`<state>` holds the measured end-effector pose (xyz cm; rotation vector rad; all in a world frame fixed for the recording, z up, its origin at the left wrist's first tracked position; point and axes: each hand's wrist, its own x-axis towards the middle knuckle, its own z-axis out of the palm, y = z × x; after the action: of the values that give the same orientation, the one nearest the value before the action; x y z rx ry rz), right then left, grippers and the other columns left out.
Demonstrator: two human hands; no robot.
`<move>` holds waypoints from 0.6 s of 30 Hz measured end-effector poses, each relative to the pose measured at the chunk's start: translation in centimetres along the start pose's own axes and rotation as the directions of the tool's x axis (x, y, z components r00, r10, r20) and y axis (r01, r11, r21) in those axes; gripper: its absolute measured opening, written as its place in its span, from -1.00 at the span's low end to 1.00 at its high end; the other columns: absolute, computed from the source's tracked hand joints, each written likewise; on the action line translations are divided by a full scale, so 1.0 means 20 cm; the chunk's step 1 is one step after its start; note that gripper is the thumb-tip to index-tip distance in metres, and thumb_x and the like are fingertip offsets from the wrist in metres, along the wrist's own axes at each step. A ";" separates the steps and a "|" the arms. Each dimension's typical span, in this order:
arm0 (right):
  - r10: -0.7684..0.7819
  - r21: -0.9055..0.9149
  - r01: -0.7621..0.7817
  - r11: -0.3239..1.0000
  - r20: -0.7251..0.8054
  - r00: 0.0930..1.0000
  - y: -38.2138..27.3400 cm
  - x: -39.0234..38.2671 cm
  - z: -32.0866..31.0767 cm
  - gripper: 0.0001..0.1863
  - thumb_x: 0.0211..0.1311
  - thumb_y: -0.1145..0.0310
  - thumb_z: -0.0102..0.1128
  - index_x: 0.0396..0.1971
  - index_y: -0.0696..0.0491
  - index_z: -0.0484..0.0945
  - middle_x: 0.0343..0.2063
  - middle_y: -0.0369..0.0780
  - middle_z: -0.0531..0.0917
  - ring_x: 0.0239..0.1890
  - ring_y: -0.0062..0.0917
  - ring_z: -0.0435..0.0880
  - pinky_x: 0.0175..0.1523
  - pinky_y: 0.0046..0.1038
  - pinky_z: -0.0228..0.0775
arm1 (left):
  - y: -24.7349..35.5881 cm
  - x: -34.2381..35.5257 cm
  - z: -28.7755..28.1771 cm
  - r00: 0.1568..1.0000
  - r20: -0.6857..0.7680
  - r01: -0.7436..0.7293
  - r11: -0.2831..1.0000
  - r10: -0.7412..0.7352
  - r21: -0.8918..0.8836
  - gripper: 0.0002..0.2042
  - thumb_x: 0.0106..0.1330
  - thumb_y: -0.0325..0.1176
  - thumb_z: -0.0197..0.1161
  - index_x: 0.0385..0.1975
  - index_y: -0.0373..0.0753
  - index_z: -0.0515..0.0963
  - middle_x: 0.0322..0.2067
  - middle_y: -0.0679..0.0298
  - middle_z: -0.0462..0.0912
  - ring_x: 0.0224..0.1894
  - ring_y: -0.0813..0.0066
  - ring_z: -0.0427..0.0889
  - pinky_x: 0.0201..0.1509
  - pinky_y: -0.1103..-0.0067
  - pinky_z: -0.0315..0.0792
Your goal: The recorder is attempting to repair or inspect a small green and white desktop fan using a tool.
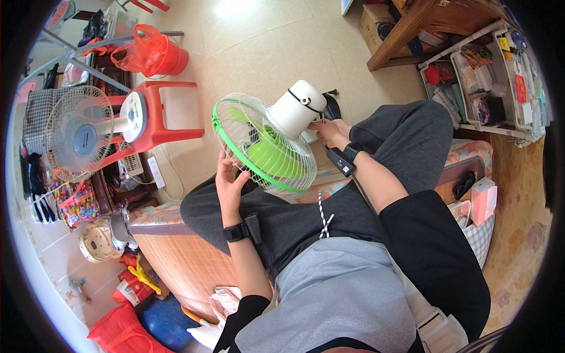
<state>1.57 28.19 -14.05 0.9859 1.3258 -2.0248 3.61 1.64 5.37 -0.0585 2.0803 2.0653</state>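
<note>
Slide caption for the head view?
Left hand at a green-rimmed fan guard, right hand at the white housing.

A home, with matted bed (182, 259) and red stool (154, 112).

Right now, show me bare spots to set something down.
Widest: the tiled floor beyond the green-rimmed fan, between the red bucket and the wooden furniture. Smaller: the bamboo mat between your left knee and the crumpled cloth. Crowded: left, around the red stool bearing another fan; right, the packed white rack.
</note>
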 end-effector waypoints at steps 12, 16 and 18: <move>-0.449 -0.660 0.058 0.749 -0.442 0.777 0.01 -0.02 0.14 -0.76 -0.11 0.28 0.27 -0.47 0.13 0.54 -0.44 -0.06 0.61 -0.34 -0.18 0.58 -0.27 -0.28 0.40 | 0.04 -0.03 0.11 0.993 -0.076 0.091 0.994 -0.087 0.053 -0.62 0.13 -0.53 0.24 -0.06 -0.35 0.31 0.23 0.07 0.12 0.13 0.34 0.32 0.10 0.50 0.33; -0.205 -0.219 0.165 0.962 -0.177 0.963 0.00 0.00 0.03 -0.83 -0.02 0.33 0.17 -0.59 0.09 0.42 -0.67 -0.27 0.51 -0.75 -0.49 0.38 -0.59 -0.42 0.20 | 0.08 -0.03 0.14 0.990 -0.098 0.110 0.993 -0.106 0.037 -0.59 0.19 -0.50 0.21 0.02 -0.39 0.27 0.07 0.10 0.34 0.11 0.39 0.34 0.10 0.53 0.32; -0.005 0.136 0.013 0.991 -0.064 0.998 0.00 0.01 0.00 -0.85 -0.01 0.37 0.15 -0.61 0.07 0.39 -0.68 -0.31 0.46 -0.79 -0.57 0.24 -0.63 -0.48 0.08 | 0.09 -0.03 0.15 0.989 -0.107 0.112 0.992 -0.104 0.065 -0.59 0.20 -0.49 0.20 0.03 -0.39 0.27 0.07 0.08 0.34 0.11 0.40 0.34 0.10 0.53 0.32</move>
<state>1.47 28.25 -14.24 1.1147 1.2394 -2.1301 4.19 4.54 7.23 -0.2664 2.1573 1.9622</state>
